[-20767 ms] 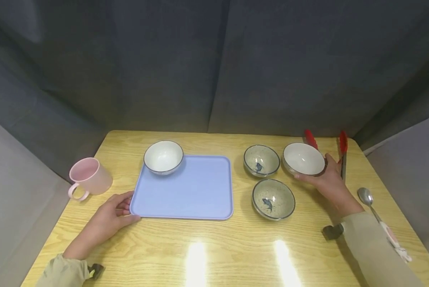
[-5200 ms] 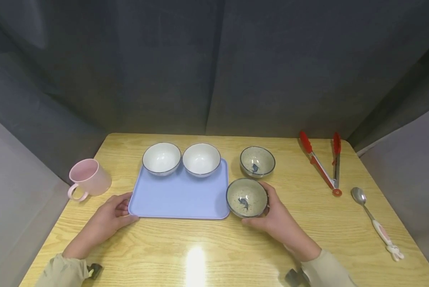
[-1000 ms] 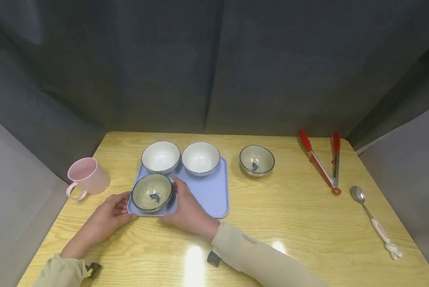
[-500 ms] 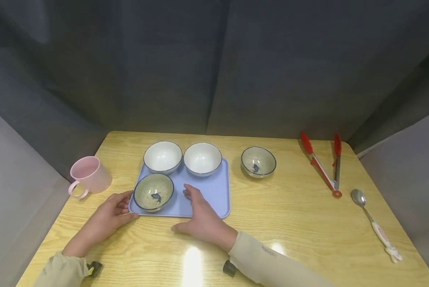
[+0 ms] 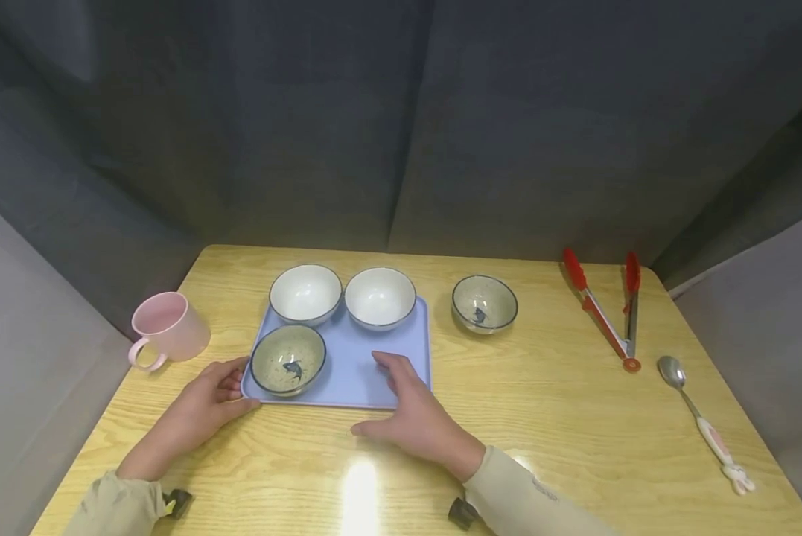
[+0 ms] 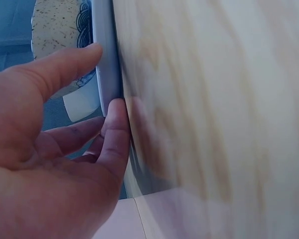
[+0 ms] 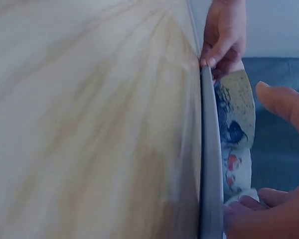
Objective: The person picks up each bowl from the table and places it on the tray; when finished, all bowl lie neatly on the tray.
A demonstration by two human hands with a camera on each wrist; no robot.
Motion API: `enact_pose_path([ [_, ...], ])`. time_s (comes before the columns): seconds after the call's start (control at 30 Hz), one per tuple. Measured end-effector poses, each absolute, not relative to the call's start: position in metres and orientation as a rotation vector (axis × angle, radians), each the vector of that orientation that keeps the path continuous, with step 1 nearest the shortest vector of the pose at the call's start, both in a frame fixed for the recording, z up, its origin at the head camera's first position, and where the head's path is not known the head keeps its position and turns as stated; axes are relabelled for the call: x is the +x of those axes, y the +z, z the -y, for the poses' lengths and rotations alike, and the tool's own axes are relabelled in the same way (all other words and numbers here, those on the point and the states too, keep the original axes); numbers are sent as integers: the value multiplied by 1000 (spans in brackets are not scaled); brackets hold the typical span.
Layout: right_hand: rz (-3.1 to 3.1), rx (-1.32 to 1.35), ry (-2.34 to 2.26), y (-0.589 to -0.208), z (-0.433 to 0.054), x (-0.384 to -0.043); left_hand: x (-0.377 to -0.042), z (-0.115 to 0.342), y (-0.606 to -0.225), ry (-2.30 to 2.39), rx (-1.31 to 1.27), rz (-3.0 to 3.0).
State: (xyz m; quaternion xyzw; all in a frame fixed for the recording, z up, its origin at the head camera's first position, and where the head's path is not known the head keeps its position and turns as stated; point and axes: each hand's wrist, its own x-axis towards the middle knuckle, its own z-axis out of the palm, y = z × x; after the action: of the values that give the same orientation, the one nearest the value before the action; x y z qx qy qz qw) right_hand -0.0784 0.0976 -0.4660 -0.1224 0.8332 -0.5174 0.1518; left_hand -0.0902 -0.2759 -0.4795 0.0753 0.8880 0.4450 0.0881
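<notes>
My left hand (image 5: 199, 406) grips the near left corner of the blue tray (image 5: 380, 387), thumb at the front rim and fingers at the side. A speckled bowl with a blue fish (image 5: 287, 361) stands on the tray's near left part. Behind it are two white bowls with dark rims, the left white bowl (image 5: 305, 294) and the right white bowl (image 5: 380, 298). My right hand (image 5: 421, 420) holds nothing; thumb and fingers are spread apart over the tray's near right edge. In the right wrist view the speckled bowl (image 7: 236, 109) shows beyond the tray's rim.
A second speckled bowl (image 5: 484, 304) stands on the wooden table (image 5: 541, 387) to the right of the tray. Red-tipped tongs (image 5: 602, 316) lie spread at the back right, near a spoon with a rabbit handle (image 5: 702, 420). A pink mug (image 5: 173, 327) stands at the left.
Earlier, my right hand brought one white bowl and then the speckled bowl onto the tray. It has since released the speckled bowl and moved right. My left hand stays at the corner.
</notes>
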Motion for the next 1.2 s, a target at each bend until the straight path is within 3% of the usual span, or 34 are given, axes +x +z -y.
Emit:
enact_pose_path([
  [0.5,-2572,-217,-1525,-447,-137,-92,-91,275,-479,1323,235,-2641],
  [1.2,-2781,-103,-1691,-407,-215,-143,-89,275,-477,1327,226,-2646],
])
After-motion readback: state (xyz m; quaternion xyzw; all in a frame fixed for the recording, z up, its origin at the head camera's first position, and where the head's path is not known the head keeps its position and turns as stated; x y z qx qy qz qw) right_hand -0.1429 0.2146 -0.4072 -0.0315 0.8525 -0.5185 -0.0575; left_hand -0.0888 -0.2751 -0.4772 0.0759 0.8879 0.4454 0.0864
